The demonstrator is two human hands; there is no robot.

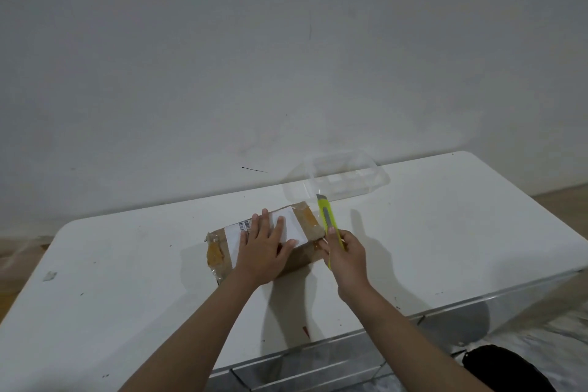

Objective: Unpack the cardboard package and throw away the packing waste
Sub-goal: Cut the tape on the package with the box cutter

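On the white table (445, 216), the left hand (265, 251) presses flat on the package (222, 245) lying left-right, while the right hand (345, 253) grips the knife (327, 219).

Head view, forward-down over table (127, 264)

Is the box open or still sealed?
Still sealed: the box lies closed on the table, tape and label intact on top. The left hand presses it flat; the right hand holds a cutter beside it.
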